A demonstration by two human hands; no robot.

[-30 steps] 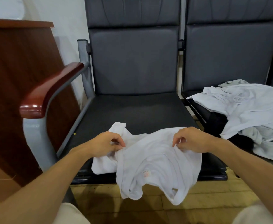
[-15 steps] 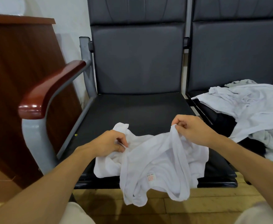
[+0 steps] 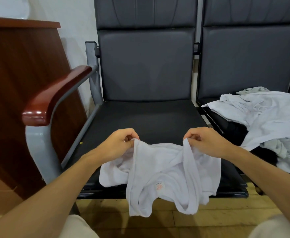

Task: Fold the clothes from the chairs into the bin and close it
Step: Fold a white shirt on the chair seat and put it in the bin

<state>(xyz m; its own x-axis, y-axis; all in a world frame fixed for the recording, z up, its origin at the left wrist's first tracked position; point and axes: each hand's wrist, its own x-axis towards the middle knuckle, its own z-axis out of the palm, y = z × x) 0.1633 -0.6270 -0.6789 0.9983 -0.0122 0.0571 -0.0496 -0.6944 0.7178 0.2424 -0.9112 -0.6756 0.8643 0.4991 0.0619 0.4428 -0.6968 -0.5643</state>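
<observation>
Over the near chair, your left hand and right hand hold up the white shirt, fingers clamped on its top edge. It is not folded yet, a heap waits on the next chair, and no bin shows.

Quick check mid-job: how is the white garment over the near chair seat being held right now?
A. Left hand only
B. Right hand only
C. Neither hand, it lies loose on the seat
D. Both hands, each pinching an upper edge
D. The left hand and the right hand each pinch an upper edge of the white garment, which drapes over the front of the chair seat.
</observation>
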